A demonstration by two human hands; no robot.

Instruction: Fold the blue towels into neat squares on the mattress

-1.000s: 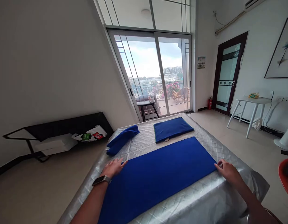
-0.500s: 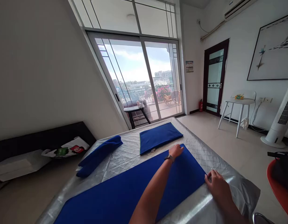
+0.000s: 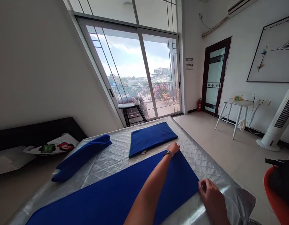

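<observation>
A long blue cloth [image 3: 107,193] is spread flat over the mattress in its shiny clear plastic cover [image 3: 107,162]. My left hand [image 3: 173,148], with a watch on the wrist, reaches across it and pinches its far right corner. At the near right corner, my right hand [image 3: 212,195] has thumb and fingers closed on the cloth's edge. Just beyond my left hand lies a folded blue cloth [image 3: 152,137] with a small tag. Another folded blue cloth [image 3: 83,157] rests at the mattress's left edge.
A black stool [image 3: 130,106] stands by the sliding glass door [image 3: 125,68]. To the right are a white chair [image 3: 240,103], a white tower fan [image 3: 280,122] and a red chair [image 3: 271,187] with a black bag. At left, a printed bag [image 3: 52,147] lies by a black headboard-like panel [image 3: 41,129].
The view has shifted slightly, so the room and cloths sit further left. Both hands stay at the same two corners of the long cloth.
</observation>
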